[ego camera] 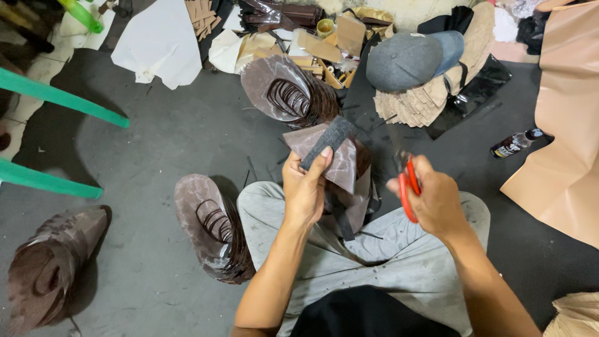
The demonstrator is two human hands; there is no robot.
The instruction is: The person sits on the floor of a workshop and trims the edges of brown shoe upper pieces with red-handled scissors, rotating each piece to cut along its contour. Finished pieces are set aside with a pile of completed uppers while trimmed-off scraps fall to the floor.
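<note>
Brown cutout (337, 163) gripped by left hand (304, 190); right hand (437, 201) holds red scissors (409, 187); cutout stacks (215, 228) nearby.

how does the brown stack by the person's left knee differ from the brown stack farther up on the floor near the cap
The near stack lies against the grey trouser leg, apart from the clutter; the far stack sits at the edge of the cardboard scraps. The near stack fans down and to the right, the far one to the right. Both hold thin, marbled brown cut pieces with curved slits, like the piece in the left hand.
</note>
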